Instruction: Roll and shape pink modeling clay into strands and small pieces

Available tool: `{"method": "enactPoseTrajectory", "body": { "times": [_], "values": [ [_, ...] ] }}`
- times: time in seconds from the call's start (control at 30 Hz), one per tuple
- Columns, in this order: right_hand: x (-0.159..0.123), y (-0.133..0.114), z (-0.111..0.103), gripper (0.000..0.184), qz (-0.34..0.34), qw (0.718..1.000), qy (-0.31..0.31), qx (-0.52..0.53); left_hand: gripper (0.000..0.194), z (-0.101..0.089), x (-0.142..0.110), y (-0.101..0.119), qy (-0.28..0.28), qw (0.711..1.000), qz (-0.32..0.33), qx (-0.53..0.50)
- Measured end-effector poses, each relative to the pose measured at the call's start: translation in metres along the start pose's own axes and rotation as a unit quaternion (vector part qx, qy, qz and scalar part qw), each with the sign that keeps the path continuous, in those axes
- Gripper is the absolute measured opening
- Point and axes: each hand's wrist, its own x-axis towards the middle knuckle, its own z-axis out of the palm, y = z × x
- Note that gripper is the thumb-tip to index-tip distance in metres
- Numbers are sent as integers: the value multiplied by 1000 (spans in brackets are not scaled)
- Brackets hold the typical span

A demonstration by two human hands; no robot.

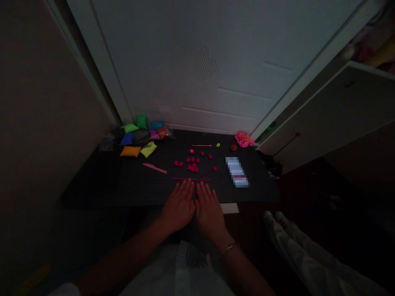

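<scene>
My left hand lies flat at the near edge of the dark table, fingers stretched forward. Right beside it, my right hand rests the same way, thumbs nearly touching. A short bit of red-pink clay strand shows between the hands; the rest of it is hidden beneath them. Just beyond the fingertips lies a long thin clay strand. Past that are several small red-pink clay pieces, some clustered, and a small clay flower with a yellow centre. A pink modelling knife lies to the left.
Colourful clay packets sit at the table's back left. A thin pink stick, a yellow-green bit, a dark red ball and a pink bunch lie toward the back. A pixelated phone-like rectangle is right. Another person's legs show lower right.
</scene>
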Motion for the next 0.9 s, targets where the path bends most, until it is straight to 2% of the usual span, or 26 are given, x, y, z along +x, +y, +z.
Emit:
{"method": "enactPoseTrajectory", "body": {
  "times": [0.23, 0.37, 0.57, 0.7, 0.9],
  "values": [
    [-10, -4, 1, 48, 0, 1000, 8, 0, 53, 4, -8, 1, 26, 999, 29, 22],
    [-1, -2, -1, 47, 34, 999, 9, -7, 52, 4, -2, 0, 32, 999, -26, 22],
    [-8, 4, 1, 48, 12, 1000, 16, -4, 52, -1, -11, -2, 20, 999, 11, 29],
    [-5, 6, -1, 49, 37, 999, 11, -11, 51, -2, -9, -5, 19, 999, -32, 25],
    [-13, 11, 0, 48, 18, 1000, 10, -13, 52, -1, -19, -10, 24, 999, 18, 26]
  ]
}}
